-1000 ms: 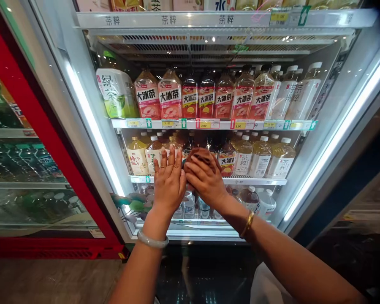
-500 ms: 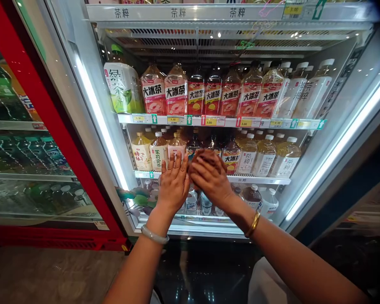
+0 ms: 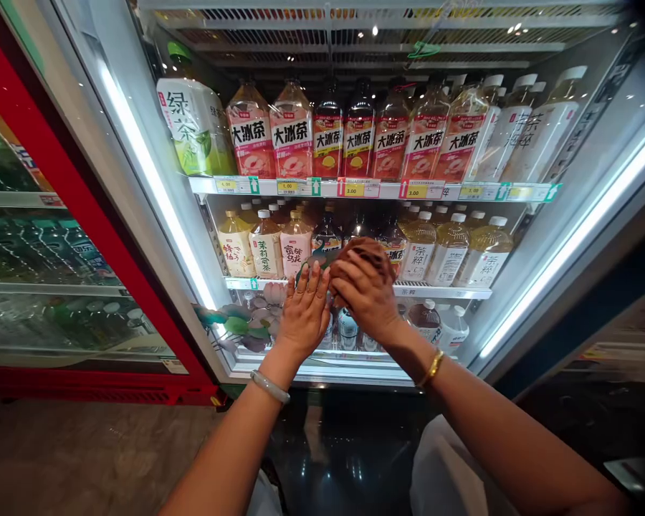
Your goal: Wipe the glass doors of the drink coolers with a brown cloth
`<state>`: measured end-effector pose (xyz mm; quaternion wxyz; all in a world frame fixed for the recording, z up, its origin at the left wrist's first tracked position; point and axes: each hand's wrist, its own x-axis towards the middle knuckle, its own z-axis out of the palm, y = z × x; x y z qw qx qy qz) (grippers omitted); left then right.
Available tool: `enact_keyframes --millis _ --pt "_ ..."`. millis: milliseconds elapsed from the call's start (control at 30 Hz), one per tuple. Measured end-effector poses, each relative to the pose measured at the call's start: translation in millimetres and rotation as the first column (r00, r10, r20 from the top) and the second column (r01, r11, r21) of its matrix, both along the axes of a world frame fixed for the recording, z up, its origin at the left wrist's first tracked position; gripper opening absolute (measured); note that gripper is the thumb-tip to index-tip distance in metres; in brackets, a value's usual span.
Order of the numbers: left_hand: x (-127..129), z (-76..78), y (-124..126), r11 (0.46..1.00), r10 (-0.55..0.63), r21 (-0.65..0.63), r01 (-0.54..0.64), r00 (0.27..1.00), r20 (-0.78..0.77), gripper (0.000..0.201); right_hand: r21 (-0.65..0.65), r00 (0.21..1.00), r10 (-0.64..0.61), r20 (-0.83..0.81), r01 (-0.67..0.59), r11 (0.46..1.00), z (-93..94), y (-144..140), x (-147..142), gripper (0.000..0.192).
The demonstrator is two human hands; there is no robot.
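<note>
Before a lit fridge [image 3: 349,374], a bunched cloth [image 3: 370,251] at mid-frame is held under the right hand [image 3: 365,297], fingers loosely bent, its folds bunched above them, while the left hand [image 3: 305,313], flat, seemingly empty, is placed just left.

The head-worn camera looks forward and down, from close by, at a lit drinks fridge [image 3: 329,188].

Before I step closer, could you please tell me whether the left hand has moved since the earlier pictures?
Yes: judged against the green leaf decoration, the left hand has moved right and slightly down.
</note>
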<state>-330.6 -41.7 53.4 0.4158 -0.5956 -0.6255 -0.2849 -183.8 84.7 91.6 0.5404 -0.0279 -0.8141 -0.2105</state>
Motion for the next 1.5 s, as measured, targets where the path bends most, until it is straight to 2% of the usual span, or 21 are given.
enact_keyframes --millis 67,167,233,300,367,433,500,567,633,700,767,833,900,967,1033,1100,1167,1267,1333,1400,1500 --pt "2.4 -7.1 1.5 1.0 -0.005 -0.003 0.005 1.0 -0.003 0.086 0.073 0.997 0.034 0.076 -0.039 0.997 -23.4 -1.9 -0.1 0.026" --pt "3.9 -18.4 0.0 0.998 -0.004 -0.059 0.003 1.0 -0.016 0.087 0.087 0.985 0.051 0.168 -0.066 0.994 -58.8 9.4 25.1 0.029" --pt "4.1 -23.9 -1.3 0.996 0.001 -0.086 -0.003 1.0 -0.02 0.088 0.075 0.983 0.036 0.178 -0.05 0.996 -66.9 21.5 47.9 0.026" --pt "4.5 -26.0 -1.2 0.996 0.003 -0.092 -0.005 1.0 -0.016 0.089 0.055 0.99 -0.001 0.14 -0.006 0.998 -58.6 30.5 63.4 0.02" --pt "5.7 -24.9 1.1 0.996 -0.005 -0.088 0.004 1.0 -0.014 0.09 0.006 0.996 -0.041 0.074 0.04 0.999 -40.0 32.6 65.0 0.021" --pt "7.8 -22.5 5.0 0.997 -0.012 -0.08 0.011 1.0 -0.01 0.089 -0.039 0.998 -0.056 0.027 0.057 0.998 -22.2 28.1 53.9 0.025" --pt "10.4 -20.9 9.6 0.997 -0.012 -0.073 0.012 1.0 0.002 0.088 -0.022 0.998 -0.041 0.04 0.041 0.999 -15.5 21.2 38.6 0.024" --pt "13.0 -21.7 13.5 0.997 -0.016 -0.078 0.017 1.0 0.014 0.087 0.057 0.993 0.006 0.122 -0.013 0.998 -23.6 17.2 30.3 0.023" --pt "15.4 -25.1 16.3 0.995 -0.023 -0.101 0.025 0.999 0.025 0.087 0.117 0.978 0.054 0.203 -0.079 0.99 -42.0 19.4 36.4 0.026" --pt "18.0 -30.2 18.4 0.99 -0.032 -0.135 0.037 0.999 0.035 0.088 0.121 0.966 0.066 0.25 -0.099 0.988 -60.6 27.8 56.1 0.03" --pt "21.2 -35.3 20.5 0.986 -0.045 -0.16 0.05 0.998 0.038 0.088 0.093 0.968 0.04 0.248 -0.065 0.994 -69.1 38.9 81.1 0.028" --pt "25.1 -39.0 23.4 0.982 -0.067 -0.174 0.071 0.997 0.028 0.087 0.055 0.977 -0.017 0.214 0.005 0.998 -63.4 47.4 99.8 0.023" --pt "29.3 -40.8 27.1 0.98 -0.08 -0.181 0.082 0.997 0.022 0.085 0.01 0.988 -0.074 0.137 0.073 0.997 -48.4 50.1 104.0 0.02" --pt "33.2 -41.0 31.2 0.981 -0.086 -0.175 0.088 0.996 0.02 0.084 -0.038 0.991 -0.109 0.072 0.112 0.993 -34.3 47.2 93.9 0.022" --pt "36.4 -40.6 34.7 0.983 -0.092 -0.156 0.095 0.995 0.021 0.085 -0.04 0.993 -0.093 0.071 0.096 0.995 -29.9 41.7 78.4 0.023" --pt "39.0 -40.6 37.1 0.984 -0.102 -0.142 0.104 0.995 0.018 0.087 0.023 0.989 -0.037 0.143 0.034 0.999 -37.8 37.3 69.3 0.024" --pt "41.2 -41.7 38.4 0.984 -0.106 -0.14 0.107 0.994 0.011 0.088 0.087 0.974 0.005 0.224 -0.026 0.996 -53.3 37.4 75.1 0.028" --pt "44.7 -45.2 39.7 0.985 -0.1 -0.14 0.098 0.995 -0.008 0.088 0.091 0.968 -0.007 0.251 -0.016 0.996 -72.7 49.1 108.8 0.026" --pt "47.0 -47.3 41.0 0.986 -0.091 -0.139 0.087 0.996 -0.025 0.087 0.068 0.976 -0.033 0.214 0.019 0.998 -73.2 62.3 133.5 0.021" --pt "48.5 -47.8 42.6 0.988 -0.074 -0.137 0.068 0.996 -0.041 0.087 0.024 0.987 -0.058 0.151 0.055 0.998 -62.1 74.2 145.7 0.018" --pt "49.3 -44.5 45.7 0.992 -0.038 -0.12 0.031 0.998 -0.055 0.086 -0.048 0.998 -0.055 0.038 0.057 0.997 -35.8 77.3 131.8 0.022"
